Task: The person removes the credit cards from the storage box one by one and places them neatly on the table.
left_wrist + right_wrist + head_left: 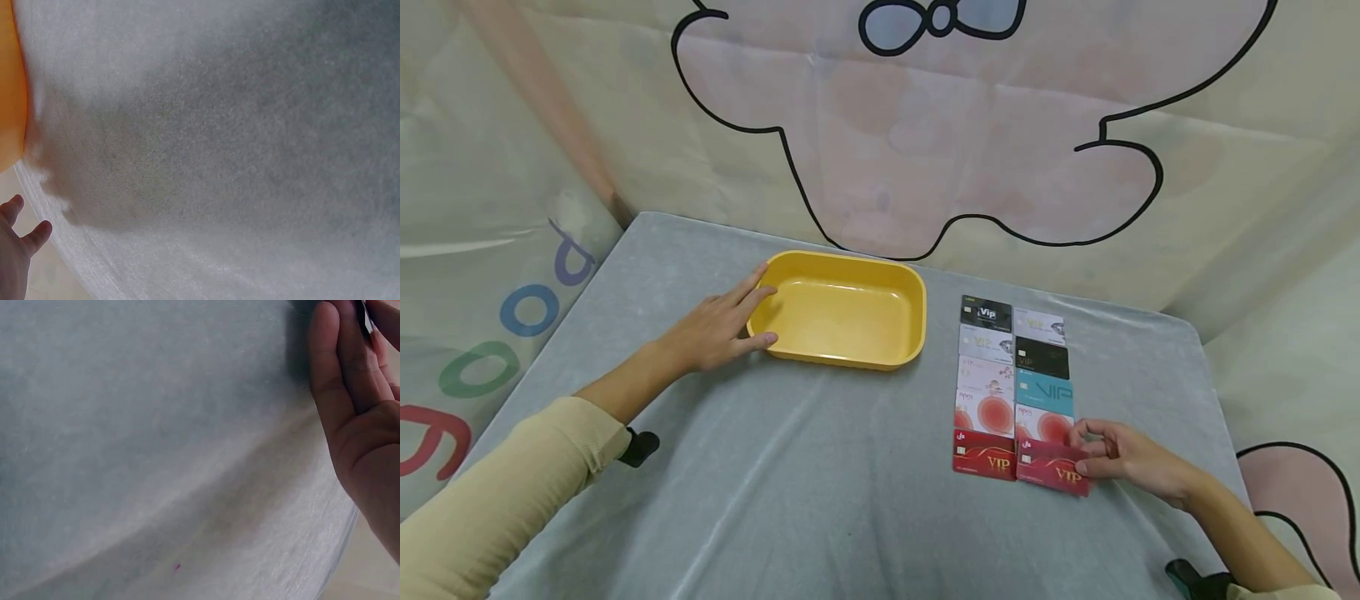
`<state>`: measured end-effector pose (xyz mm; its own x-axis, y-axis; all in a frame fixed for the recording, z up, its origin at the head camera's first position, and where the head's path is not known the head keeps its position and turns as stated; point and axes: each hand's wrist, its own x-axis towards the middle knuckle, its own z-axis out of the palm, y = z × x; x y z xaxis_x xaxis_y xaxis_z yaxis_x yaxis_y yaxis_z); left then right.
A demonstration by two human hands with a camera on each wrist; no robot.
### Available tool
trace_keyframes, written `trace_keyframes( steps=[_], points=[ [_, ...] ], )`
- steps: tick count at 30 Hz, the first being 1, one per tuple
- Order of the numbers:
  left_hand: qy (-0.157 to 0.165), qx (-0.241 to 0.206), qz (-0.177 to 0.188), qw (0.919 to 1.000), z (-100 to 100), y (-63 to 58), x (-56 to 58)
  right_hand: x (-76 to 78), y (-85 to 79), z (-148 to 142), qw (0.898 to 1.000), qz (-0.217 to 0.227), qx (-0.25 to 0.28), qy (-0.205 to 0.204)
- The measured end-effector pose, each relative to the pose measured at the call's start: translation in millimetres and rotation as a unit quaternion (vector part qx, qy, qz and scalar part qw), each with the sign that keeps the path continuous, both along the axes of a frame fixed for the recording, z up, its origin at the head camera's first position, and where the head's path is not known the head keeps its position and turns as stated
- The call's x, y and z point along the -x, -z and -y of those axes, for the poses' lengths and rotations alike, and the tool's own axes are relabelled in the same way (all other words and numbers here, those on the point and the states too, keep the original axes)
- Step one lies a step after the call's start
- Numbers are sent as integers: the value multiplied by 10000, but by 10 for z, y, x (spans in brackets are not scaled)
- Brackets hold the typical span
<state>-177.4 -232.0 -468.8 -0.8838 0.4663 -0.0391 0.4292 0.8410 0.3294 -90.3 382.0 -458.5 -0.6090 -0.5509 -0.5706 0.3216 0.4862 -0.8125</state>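
Observation:
My right hand [1123,457] pinches the right end of a red VIP card [1043,468] between thumb and fingers. That card is slightly tilted and overlaps a white card with a red circle [1036,423]. Only a dark sliver of the pinched card [367,326] shows in the right wrist view. At the left end of a yellow tray [835,360], my left hand [718,329] rests with fingers spread over the rim and its thumb near the front corner. Nothing lies inside the tray. The left wrist view catches just the tray's orange-looking side [11,94] and two fingertips.
Cards lie in two columns right of the tray: a black Vip card [987,314], a teal card [1045,392], another red VIP card [985,457] and several more. Grey cloth [820,483] covers the table; a printed curtain [1000,150] hangs behind its far edge.

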Motion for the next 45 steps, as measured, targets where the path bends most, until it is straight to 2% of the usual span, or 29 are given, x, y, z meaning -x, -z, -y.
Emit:
trace_keyframes(
  steps=[8,16,28,45],
  points=[
    [3,5,-11,10000,1,-9,-3,-47,65,-27,9999,-130,77,-29],
    [-1,24,55,10000,7,-11,-1,-69,98,20,9991,-364,-204,60],
    [3,100,14,9999,2,-23,-1,-46,-11,144,9941,-800,-631,-360],
    [-37,133,-7,9999,-16,-34,-10,-72,-82,142,9892,-1053,-934,-398]
  ],
)
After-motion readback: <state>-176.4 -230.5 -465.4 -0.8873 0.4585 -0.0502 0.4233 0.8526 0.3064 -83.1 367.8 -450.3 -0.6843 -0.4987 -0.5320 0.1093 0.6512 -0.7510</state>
